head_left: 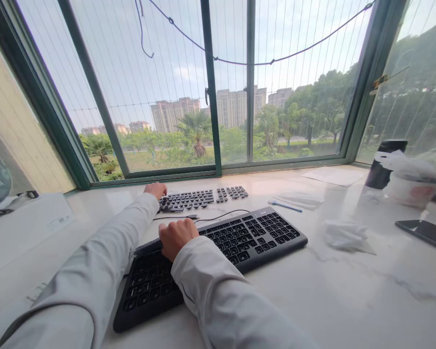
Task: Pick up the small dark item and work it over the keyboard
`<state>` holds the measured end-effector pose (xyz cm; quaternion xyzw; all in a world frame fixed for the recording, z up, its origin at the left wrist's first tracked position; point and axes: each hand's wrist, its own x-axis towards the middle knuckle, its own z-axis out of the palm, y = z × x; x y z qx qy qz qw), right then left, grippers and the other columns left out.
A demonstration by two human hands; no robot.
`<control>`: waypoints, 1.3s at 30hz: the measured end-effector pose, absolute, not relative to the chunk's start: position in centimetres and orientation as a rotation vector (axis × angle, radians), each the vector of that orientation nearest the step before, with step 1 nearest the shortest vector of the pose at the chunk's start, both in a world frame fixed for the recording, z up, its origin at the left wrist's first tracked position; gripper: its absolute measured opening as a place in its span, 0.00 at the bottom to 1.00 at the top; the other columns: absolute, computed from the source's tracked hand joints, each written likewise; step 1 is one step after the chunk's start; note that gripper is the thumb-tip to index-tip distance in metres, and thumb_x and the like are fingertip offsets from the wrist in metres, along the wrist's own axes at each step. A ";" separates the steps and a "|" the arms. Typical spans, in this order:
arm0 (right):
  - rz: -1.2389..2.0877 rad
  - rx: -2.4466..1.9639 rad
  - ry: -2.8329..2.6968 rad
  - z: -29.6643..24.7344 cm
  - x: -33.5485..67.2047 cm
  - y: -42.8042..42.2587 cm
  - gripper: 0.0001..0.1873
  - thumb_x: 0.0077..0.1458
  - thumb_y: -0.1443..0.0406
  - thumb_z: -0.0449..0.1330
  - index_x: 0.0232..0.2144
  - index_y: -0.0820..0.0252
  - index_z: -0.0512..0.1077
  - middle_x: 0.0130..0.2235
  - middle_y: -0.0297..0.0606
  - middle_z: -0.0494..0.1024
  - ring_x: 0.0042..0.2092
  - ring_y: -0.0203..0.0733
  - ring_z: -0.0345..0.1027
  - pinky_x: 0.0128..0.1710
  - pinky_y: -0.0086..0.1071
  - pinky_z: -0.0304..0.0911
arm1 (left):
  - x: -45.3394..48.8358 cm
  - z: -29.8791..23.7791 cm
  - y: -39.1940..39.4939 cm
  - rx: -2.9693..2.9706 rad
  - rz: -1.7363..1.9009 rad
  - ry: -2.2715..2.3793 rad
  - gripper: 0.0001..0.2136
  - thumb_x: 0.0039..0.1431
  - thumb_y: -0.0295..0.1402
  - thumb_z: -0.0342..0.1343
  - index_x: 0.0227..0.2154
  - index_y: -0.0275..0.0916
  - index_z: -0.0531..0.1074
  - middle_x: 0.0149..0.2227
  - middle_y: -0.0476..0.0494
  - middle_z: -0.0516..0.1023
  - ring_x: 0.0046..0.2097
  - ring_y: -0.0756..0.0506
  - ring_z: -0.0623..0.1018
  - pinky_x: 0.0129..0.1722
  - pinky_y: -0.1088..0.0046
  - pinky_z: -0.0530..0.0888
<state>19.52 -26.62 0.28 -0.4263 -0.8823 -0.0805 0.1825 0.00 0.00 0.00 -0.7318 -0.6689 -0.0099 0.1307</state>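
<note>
- Clearly, your left hand (155, 190) is stretched out to the left end of the loose keycaps (189, 199), its fingers curled together; the fingertips are mostly hidden, so you cannot tell whether they pinch a cap.
- Nearer to you, your right hand (178, 237) is over the back edge of the black keyboard (236, 237), left of its middle. Its fingers are bent and close together, pointing down; their tips are out of sight, so you cannot tell whether they grip anything.
- Your keyboard lies aslant on the marbled white countertop (276, 295), its left end towards you, with bare key sockets showing across the board. Your right sleeve (225, 291) covers part of its front.
- Behind it, the keycaps sit in keyboard order: a wide block by your left hand, and smaller groups to the right of that.
- Between caps and keyboard you have a dark cable (223, 214) and a plug (193, 216).
- Just behind the keyboard's right half lies a thin blue tool (287, 206), near a flat clear bag (301, 199).
- Farther right you see crumpled plastic (347, 235), a dark flat device (427, 234) and a black cylinder (381, 167) beside a whitish tub (414, 186).
- On your left is a white box (25, 232); ahead, a green-framed window (212, 97).
</note>
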 end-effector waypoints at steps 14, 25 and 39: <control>-0.247 -1.221 -2.463 0.1 19.5 -26.5 0.09 0.46 0.65 0.56 0.32 0.61 0.71 0.31 0.43 0.78 0.34 0.47 0.73 0.29 0.36 0.63 | 0.5 0.1 0.0 -2.134 -0.025 -1.940 0.09 0.49 0.31 0.58 0.34 0.44 0.78 0.41 0.38 0.78 0.42 0.42 0.75 0.42 0.70 0.66; -0.245 -1.255 -2.477 0.1 19.6 -26.4 0.11 0.46 0.65 0.55 0.34 0.62 0.72 0.32 0.45 0.78 0.36 0.48 0.73 0.31 0.37 0.63 | 1.5 4.9 -4.6 -2.071 -0.096 -1.901 0.10 0.53 0.31 0.54 0.36 0.43 0.78 0.39 0.40 0.80 0.42 0.42 0.75 0.44 0.69 0.67; -0.216 -1.397 -2.495 0.4 20.1 -26.8 0.15 0.47 0.65 0.55 0.39 0.61 0.71 0.37 0.49 0.77 0.41 0.50 0.71 0.36 0.39 0.60 | 3.5 6.5 -18.3 -2.148 -0.314 -1.877 0.10 0.51 0.40 0.56 0.33 0.46 0.79 0.36 0.43 0.79 0.41 0.41 0.75 0.41 0.69 0.67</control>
